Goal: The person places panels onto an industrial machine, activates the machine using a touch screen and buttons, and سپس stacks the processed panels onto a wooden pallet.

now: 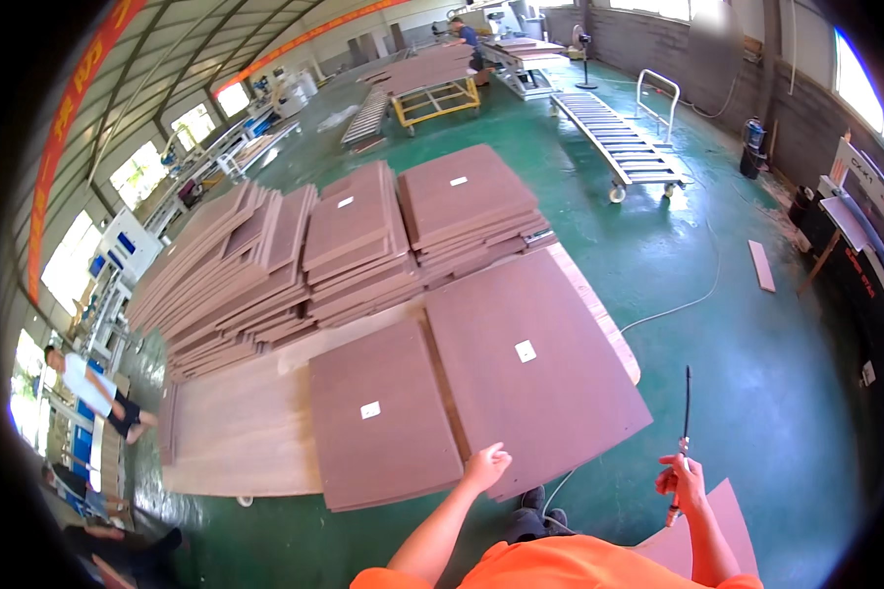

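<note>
Resting on the near edge of the large brown panel (pixel 535 368), the person's left hand (pixel 485 464) lies with fingers loosely spread and touching the board's rim; it lies on the edge rather than wrapped around it. That panel lies flat on a low wooden pallet (pixel 246 432), with a small white label near its middle. Just left of the large brown panel sits a second, smaller brown panel (pixel 381 417), also flat and labelled. Beyond the large panel, several stacks of similar brown boards (pixel 363 236) stand side by side. To the right of the large panel, over the green floor (pixel 756 373), the right hand (pixel 685 481) is closed in a fist around the handle of a thin air blow gun (pixel 684 432), whose dark nozzle points upward. A pale hose (pixel 673 309) trails across the floor near the panel's right corner.
</note>
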A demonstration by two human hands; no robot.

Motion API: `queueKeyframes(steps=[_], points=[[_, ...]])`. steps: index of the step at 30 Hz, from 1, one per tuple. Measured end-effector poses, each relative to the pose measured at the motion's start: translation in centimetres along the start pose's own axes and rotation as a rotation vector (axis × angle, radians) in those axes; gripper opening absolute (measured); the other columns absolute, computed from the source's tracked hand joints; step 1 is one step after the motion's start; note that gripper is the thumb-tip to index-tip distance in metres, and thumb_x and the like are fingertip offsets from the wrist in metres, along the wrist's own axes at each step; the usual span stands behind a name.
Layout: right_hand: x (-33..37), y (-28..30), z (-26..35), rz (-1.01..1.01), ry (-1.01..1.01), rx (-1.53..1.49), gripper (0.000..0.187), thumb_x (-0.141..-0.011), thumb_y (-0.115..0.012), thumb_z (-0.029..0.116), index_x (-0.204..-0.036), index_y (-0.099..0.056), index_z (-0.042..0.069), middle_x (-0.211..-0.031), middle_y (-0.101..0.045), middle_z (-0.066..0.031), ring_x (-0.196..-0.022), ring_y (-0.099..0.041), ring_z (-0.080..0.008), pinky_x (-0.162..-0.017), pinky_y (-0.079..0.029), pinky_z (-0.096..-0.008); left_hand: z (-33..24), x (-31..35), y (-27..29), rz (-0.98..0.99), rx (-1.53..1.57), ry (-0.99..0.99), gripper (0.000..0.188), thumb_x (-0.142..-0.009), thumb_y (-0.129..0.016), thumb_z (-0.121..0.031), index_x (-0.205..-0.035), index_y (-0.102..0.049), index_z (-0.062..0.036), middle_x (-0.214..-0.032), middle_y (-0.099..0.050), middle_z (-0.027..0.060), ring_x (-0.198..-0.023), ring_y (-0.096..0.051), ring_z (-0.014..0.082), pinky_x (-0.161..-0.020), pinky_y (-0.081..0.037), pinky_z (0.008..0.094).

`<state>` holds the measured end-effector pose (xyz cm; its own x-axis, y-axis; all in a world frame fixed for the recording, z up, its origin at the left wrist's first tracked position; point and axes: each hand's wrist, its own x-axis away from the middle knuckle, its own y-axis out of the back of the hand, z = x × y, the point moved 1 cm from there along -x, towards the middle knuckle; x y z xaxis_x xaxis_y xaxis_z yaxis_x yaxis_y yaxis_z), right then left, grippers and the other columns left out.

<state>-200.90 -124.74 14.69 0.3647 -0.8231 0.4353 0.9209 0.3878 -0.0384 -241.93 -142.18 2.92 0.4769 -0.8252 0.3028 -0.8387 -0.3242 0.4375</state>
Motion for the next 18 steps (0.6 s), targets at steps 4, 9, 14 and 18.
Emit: queueKeyframes(steps=[4,9,14,18], points=[[0.0,6.5,0.0,-0.196,0.07,0.091,0.045,-0.098,-0.049,0.038,-0.1,-0.06,-0.005,-0.058,-0.06,-0.0114,-0.046,-0.057,-0.0179,-0.045,-0.045,-0.0283,-4.5,-7.1,-6.6,0.084,-0.373,-0.123,0.057,-0.086,-0.061,-0.035,-0.134,-0.052,-0.0065,-0.131,-0.057,0.0126,-0.117,-0.057,0.0274,-0.099,-0.047,0.04],[-1.3,11.2,-0.8,-0.254,-0.016,0.076,0.04,-0.097,-0.054,0.034,-0.095,-0.061,-0.006,-0.056,-0.06,-0.0138,-0.041,-0.057,-0.0188,-0.039,-0.044,-0.0284,-5.7,-11.7,-15.4,0.21,-0.528,-0.087,0.058,-0.084,-0.062,-0.035,-0.135,-0.051,-0.0092,-0.146,-0.041,0.0119,-0.136,-0.037,0.0306,-0.106,-0.04,0.045],[-7.4,14.7,1.5,-0.114,-0.136,0.281,0.035,-0.097,-0.054,0.027,-0.096,-0.062,-0.006,-0.061,-0.064,-0.0114,-0.048,-0.06,-0.0151,-0.045,-0.046,-0.0257,-7.6,-13.8,-20.5,-0.014,-0.579,-0.254,0.048,-0.08,-0.068,-0.029,-0.123,-0.058,-0.0087,-0.135,-0.048,0.015,-0.131,-0.039,0.033,-0.104,-0.039,0.0474],[-15.9,23.1,2.9,0.032,-0.162,0.369,0.031,-0.095,-0.058,0.028,-0.096,-0.064,-0.002,-0.064,-0.065,-0.0083,-0.054,-0.061,-0.0148,-0.051,-0.048,-0.0296,-11.0,-16.4,-21.6,-0.246,-0.628,-0.155,0.038,-0.078,-0.069,-0.03,-0.11,-0.064,-0.0087,-0.117,-0.056,0.0116,-0.114,-0.05,0.0321,-0.091,-0.043,0.0513]])
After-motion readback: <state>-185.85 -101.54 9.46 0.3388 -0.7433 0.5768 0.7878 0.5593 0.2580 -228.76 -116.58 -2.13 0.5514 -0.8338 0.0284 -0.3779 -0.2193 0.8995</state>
